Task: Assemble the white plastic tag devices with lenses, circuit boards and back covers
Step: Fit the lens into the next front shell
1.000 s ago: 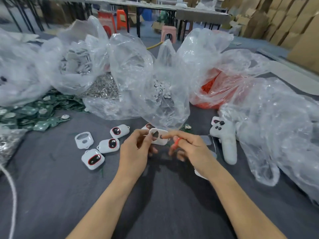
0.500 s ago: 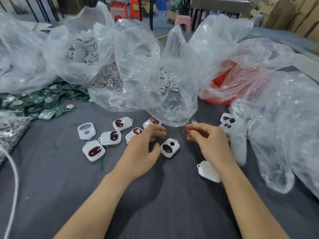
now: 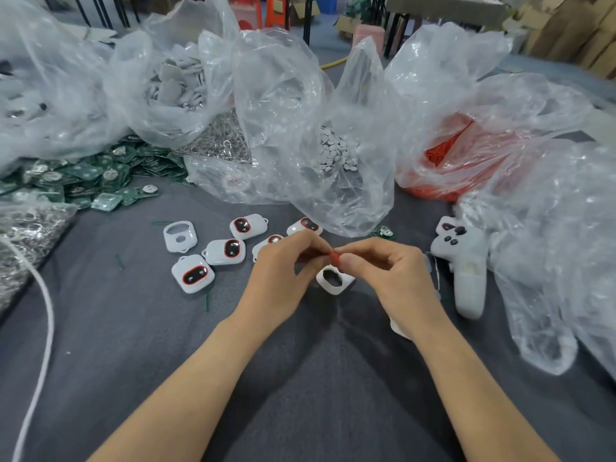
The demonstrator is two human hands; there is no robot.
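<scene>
My left hand (image 3: 283,271) and my right hand (image 3: 390,271) meet at the fingertips above the grey table, both pinching a small red ring (image 3: 335,257). Just below them a white tag shell (image 3: 335,281) with an empty oval opening lies on the table. Several white tags with red-rimmed dark lenses (image 3: 195,273) lie to the left, beside an empty white shell (image 3: 180,236). A white cover (image 3: 398,328) is mostly hidden under my right wrist.
Clear plastic bags ring the work area: white discs (image 3: 333,151), grey covers (image 3: 176,85), red rings (image 3: 443,151). Green circuit boards (image 3: 86,178) are heaped at left, metal rings (image 3: 23,235) at the far left. A white game controller (image 3: 466,261) lies right. A white cord (image 3: 40,328) runs along the left.
My left hand let go of the white shell, which now lies on the table. Both hands came together on the red ring held by my right hand.
</scene>
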